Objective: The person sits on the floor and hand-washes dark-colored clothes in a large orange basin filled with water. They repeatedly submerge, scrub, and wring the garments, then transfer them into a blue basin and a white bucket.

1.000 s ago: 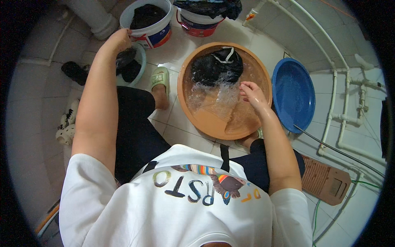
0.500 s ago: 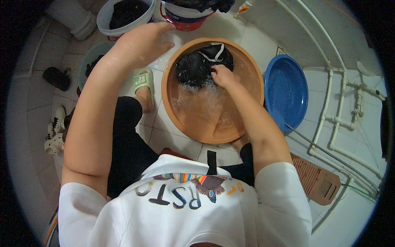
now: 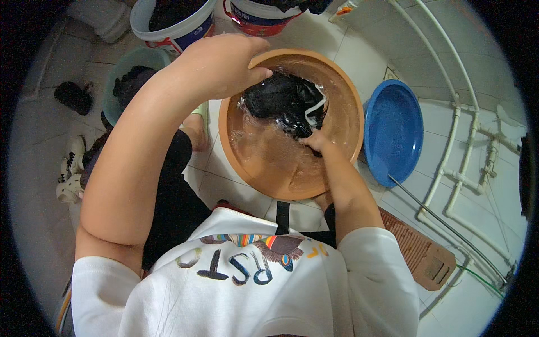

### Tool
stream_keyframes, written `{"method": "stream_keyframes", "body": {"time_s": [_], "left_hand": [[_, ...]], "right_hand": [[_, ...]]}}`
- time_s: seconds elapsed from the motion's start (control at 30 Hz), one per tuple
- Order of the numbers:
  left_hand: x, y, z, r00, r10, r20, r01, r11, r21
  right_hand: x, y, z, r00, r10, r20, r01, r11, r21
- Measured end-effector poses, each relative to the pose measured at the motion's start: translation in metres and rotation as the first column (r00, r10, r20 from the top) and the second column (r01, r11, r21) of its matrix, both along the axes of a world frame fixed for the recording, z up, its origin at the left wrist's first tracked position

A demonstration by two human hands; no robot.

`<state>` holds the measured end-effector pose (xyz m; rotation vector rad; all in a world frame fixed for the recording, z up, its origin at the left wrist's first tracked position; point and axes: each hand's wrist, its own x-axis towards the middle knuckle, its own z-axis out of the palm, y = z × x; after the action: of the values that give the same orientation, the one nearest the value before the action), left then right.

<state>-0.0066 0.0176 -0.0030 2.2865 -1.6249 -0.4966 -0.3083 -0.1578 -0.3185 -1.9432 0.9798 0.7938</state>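
Observation:
A wide orange-brown basin (image 3: 247, 171) of water stands before me on the floor. In it lies a wet black garment (image 3: 275, 98) with a white drawstring or strip along its right side. My right hand (image 3: 315, 141) is closed on the near lower edge of the garment, at the water. My left hand (image 3: 238, 63) hangs over the basin's far left rim, thumb and fingers apart, holding nothing. Its thumb tip overlaps the garment in view; whether they touch I cannot tell.
Beyond stand a white bucket (image 3: 188, 39) and a red-and-blue bucket (image 3: 261, 25), both with dark cloth. A pale green tub (image 3: 115, 101) sits left. To the right are a blue basin (image 3: 393, 135), a brown washboard (image 3: 418, 247) and white wall pipes (image 3: 449, 135).
My right hand has drawn the garment's right end toward me and slightly right. My left hand has moved right and nearer, from beside the basin to over its rim.

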Motion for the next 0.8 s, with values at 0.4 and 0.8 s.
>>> {"method": "stream_keyframes", "body": {"time_s": [0.4,0.8], "left_hand": [[-0.024,0.003,0.017,0.988,-0.155,0.023,0.154,0.986,0.058],[-0.028,0.006,0.015,0.978,-0.208,0.031,0.202,0.97,0.137]], "right_hand": [[0.017,0.006,0.252,0.563,-0.375,0.736,0.575,0.818,-0.023],[-0.005,-0.041,0.461,-0.1,-0.212,0.972,0.766,0.607,0.211]]}}
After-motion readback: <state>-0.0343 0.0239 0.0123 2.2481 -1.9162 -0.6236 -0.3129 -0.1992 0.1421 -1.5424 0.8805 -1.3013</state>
